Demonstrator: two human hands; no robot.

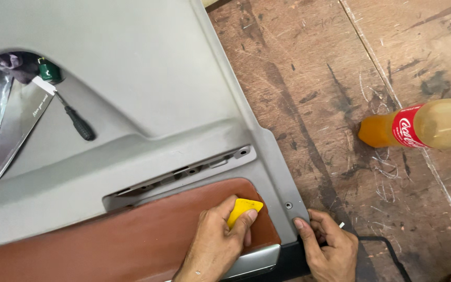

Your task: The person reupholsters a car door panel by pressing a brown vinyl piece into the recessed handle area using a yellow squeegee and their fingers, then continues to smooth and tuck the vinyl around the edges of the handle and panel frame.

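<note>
Both hands work at the bottom edge of the view, on the lower corner of a grey car door panel (147, 104) that lies flat on a scratched brown wooden tabletop (309, 78). Closed around a small yellow plastic scraper (242, 209), the left hand (217, 243) has its thumb and fingers folded over the tool, whose flat end rests on the reddish-brown leather insert (105, 237) near that insert's rounded upper right corner. Just beside it, the right hand (332, 250) pinches the grey panel's outer edge, thumb on top and the other fingers curled underneath, close to a small round fastener hole (288, 205). Below the insert, between the two hands, sits a silver trim piece (257, 261) against a black lower section. Above the insert runs a long slot in the panel with mounting holes. Farther up on the left, a dark-handled screwdriver (76, 122) lies in the panel's recessed pocket, next to a green-capped item (49, 72) and some glossy printed booklets (6, 125) showing through the opening. Well apart on the right, a plastic bottle (418, 125) with a red label and yellowish liquid lies on its side on the tabletop. A thin black cord (387, 248) curves across the wood near the right hand.
</note>
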